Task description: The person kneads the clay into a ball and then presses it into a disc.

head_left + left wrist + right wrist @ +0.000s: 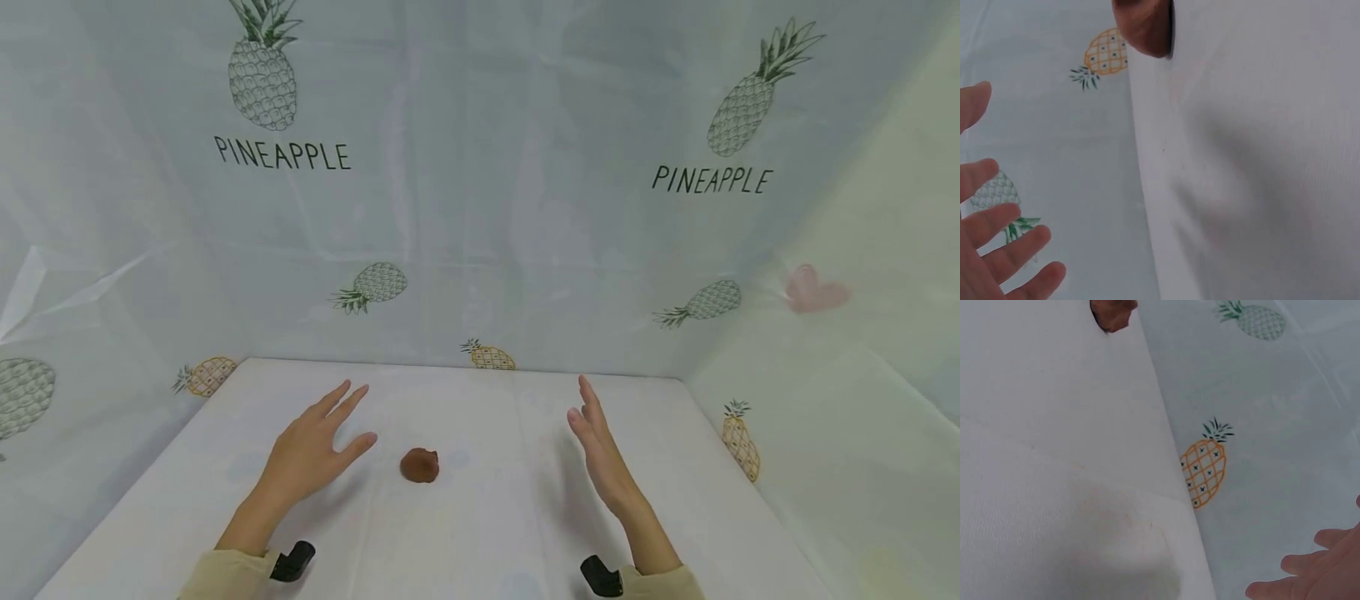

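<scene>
A small reddish-brown lump (418, 465), rounded with an uneven notched edge at its upper right, lies on the white tabletop between the two hands. To its left my left hand (306, 454) hovers with fingers spread and thumb pointing toward the lump. My right hand (603, 458) is held farther off on the other side, palm turned inward and fingers straight. Neither hand holds anything. The left wrist view has the lump (1146, 26) cut off at its top edge, with spread fingertips at the left. In the right wrist view the lump (1113, 314) is also partly cropped.
The white table (480, 542) has its back edge against a pale curtain (480, 208) printed with pineapples, which also hangs along both sides. A black wrist fitting (293, 562) sits at the left cuff, and another black fitting (602, 577) at the right.
</scene>
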`<state>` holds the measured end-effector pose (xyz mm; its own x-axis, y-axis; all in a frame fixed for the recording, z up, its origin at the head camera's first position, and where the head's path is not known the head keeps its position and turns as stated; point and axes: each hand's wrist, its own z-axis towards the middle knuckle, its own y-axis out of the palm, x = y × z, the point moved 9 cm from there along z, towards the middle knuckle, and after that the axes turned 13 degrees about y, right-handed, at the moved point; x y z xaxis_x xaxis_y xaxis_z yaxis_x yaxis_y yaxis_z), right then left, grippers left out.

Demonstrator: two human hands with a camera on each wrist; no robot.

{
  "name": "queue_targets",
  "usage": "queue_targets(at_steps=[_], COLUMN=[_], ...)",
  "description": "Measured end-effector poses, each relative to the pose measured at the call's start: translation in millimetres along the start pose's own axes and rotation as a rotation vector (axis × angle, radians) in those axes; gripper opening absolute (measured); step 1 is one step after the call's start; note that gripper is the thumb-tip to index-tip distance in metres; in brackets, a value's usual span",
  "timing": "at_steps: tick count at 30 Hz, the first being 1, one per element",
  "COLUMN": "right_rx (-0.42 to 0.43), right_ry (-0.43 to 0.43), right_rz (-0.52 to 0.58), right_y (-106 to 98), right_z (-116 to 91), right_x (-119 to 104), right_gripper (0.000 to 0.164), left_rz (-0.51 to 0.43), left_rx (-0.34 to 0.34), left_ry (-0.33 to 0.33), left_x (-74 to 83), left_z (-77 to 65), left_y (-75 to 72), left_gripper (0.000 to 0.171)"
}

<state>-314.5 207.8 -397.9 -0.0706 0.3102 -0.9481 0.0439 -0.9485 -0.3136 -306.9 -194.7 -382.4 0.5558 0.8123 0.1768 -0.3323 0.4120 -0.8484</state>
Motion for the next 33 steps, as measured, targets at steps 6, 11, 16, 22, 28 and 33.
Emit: queue_targets(at_steps=[6, 11, 16, 22, 28, 33], right_rx=[-0.032, -0.052, -0.073, -0.078, -0.084, -0.116], right_ry=[0.055, 0.105, 0.125, 0.137, 0.151, 0.157], right_rz=[0.112, 0.19, 0.227, 0.248, 0.269, 0.288], right_y=[7.9, 15.4, 24.4, 35.0, 45.1, 54.9], right_z=[2.3, 4.2, 5.3, 6.1, 6.7, 7.0], right_x=[4.2, 9.4, 14.8, 19.3, 22.6, 26.2], right_gripper=[0.068, 0.064, 0.061, 0.059, 0.057, 0.06], left_rz=[-0.057, -0.11, -0.178, -0.258, -0.323, -0.362], left_rx=[0.009, -0.018, -0.031, -0.058, -0.119, -0.153], left_ry=[0.014, -0.001, -0.012, -0.015, -0.038, -0.061], left_x=[8.1, 9.6, 14.4, 22.1, 27.0, 32.2], left_z=[3.1, 5.4, 8.2, 12.0, 17.1, 21.1], left_y=[10.0, 23.3, 34.0, 45.6, 62.3, 71.4], left_gripper=[0.069, 0.065, 0.062, 0.06, 0.059, 0.056])
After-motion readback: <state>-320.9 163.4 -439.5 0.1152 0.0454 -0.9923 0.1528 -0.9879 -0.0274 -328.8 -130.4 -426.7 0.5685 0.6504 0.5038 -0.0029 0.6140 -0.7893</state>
